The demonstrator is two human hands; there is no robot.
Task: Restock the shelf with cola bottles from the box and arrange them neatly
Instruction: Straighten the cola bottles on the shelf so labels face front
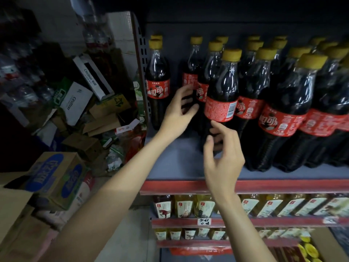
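Both hands, left [178, 112] and right [222, 157], loosely spread, flank a backward-turned cola bottle [221, 95] among crowded neighbours [283, 110]

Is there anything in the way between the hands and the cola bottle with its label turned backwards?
Nothing visible. The right hand is right at the front cola bottle, fingertips near its label, and the left hand reaches in beside it.

You face a dim shop corner: a grey perforated upright [141, 59] edges the shelving, lower shelves [245, 222] carry yellow drink bottles [184, 206], and crushed cardboard cartons [79, 103] (possibly rubbish) pile against a pale wall [120, 29].
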